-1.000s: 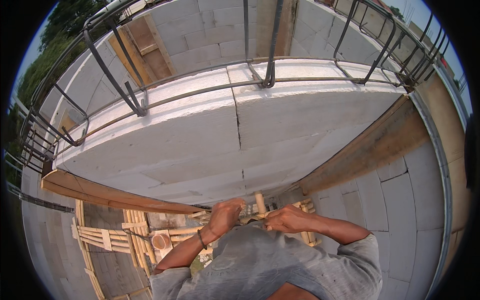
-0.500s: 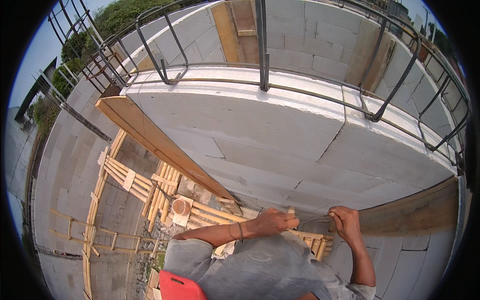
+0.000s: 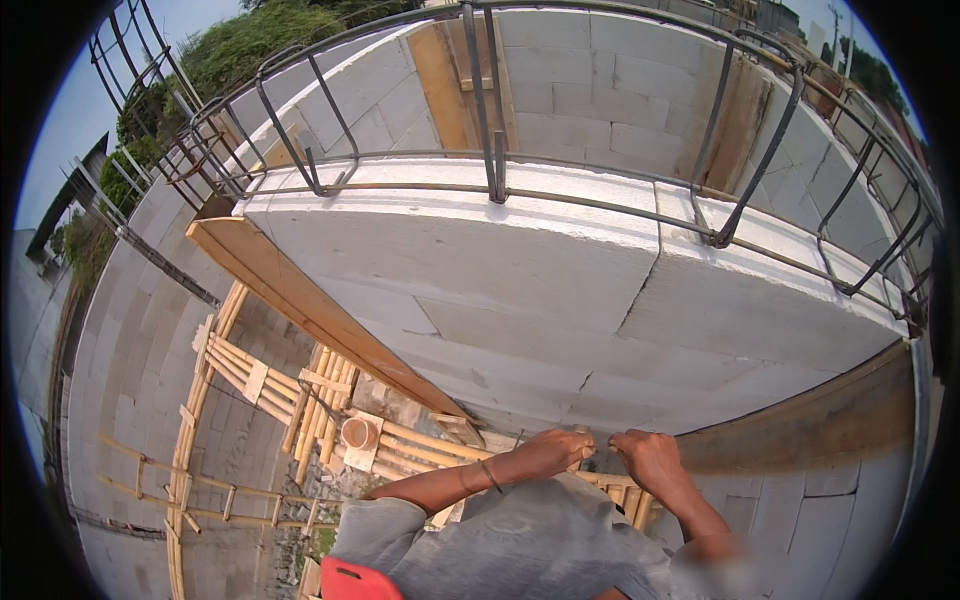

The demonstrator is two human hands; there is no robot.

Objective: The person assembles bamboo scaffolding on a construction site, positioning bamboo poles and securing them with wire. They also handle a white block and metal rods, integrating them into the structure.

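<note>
Both fists are held close together in front of my chest, low against the block wall (image 3: pixel 480 270). My left hand (image 3: pixel 556 452) is closed around a short tan piece (image 3: pixel 578 462) that looks like a small wooden stick; most of it is hidden by the fingers. Just to its right, my right hand (image 3: pixel 645 458) is closed with thumb and fingers pinched together. What it grips is too small to make out. A narrow gap separates the two hands.
A steel rebar cage (image 3: pixel 600 205) runs along the wall's white top. A wooden board (image 3: pixel 320 310) slants down the wall's left end. Below are bamboo scaffolding (image 3: pixel 420 440) and a round brownish bucket (image 3: pixel 359 434). Another board (image 3: pixel 800 415) lies along the lower right.
My right hand has come left, closer to my left hand, narrowing the gap. The thin line seen between them earlier no longer shows clearly. The whole view has shifted slightly.
</note>
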